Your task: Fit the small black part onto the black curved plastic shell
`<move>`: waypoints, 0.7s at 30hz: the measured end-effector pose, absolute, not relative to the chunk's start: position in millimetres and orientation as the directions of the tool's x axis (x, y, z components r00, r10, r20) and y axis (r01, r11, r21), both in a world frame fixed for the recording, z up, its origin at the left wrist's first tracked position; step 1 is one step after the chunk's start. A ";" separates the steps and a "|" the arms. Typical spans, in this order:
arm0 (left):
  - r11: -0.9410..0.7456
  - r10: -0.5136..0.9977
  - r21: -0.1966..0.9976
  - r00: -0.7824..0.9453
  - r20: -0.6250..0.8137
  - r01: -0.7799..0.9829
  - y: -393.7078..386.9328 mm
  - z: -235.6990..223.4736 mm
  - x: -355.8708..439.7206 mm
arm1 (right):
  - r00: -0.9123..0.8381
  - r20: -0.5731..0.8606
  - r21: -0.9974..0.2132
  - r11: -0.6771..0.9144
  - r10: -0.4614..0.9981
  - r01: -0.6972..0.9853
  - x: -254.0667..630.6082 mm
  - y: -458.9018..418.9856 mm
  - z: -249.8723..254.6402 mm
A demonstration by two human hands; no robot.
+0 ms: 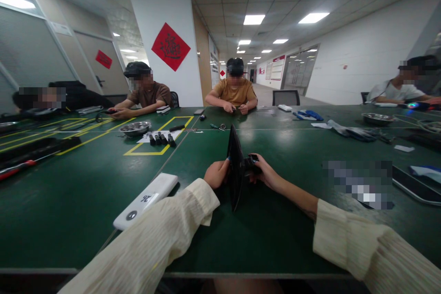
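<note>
A thin black panel (236, 170) stands upright over the table, seen almost edge-on, so I cannot tell its exact kind. My left hand (217, 173) is closed against its left face, the fingertips partly hidden by it. On the panel's right side sits a chunky black fitting (248, 163), and my right hand (262, 171) has its fingers wrapped round that piece. Whether the fitting is fixed to the panel or only pressed on it does not show. To the left of my left forearm lies a white power bank (146, 200) marked with a number.
Several short black cylinders (161, 139) and a metal bowl (137, 128) stand left of centre. Gloves (351, 130), a second bowl (378, 119) and a phone-like slab (415, 183) lie to the right. People sit round the green table (193, 243), one straight across (235, 87).
</note>
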State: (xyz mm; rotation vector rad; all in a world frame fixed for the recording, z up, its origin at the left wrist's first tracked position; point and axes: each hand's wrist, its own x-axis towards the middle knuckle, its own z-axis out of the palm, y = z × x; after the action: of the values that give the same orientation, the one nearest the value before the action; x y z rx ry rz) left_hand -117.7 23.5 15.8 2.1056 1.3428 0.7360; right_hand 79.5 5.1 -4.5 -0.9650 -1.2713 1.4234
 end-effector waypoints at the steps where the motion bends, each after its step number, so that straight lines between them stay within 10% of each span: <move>1: -0.360 0.922 0.686 0.352 0.159 0.633 23.6 15.5 -117.6 | -0.221 0.038 -0.989 0.005 0.974 -0.148 79.3 5.0 -4.0; 21: -0.296 0.931 0.737 0.355 0.082 0.608 27.5 12.1 -116.8 | -0.216 0.043 -0.987 0.007 0.976 -0.162 79.5 7.3 -7.1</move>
State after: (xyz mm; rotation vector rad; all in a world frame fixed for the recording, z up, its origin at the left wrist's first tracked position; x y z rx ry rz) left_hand -116.8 27.5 12.1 2.0115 1.3328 0.6858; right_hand 79.5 7.3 -7.1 -0.9581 -1.2560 1.4209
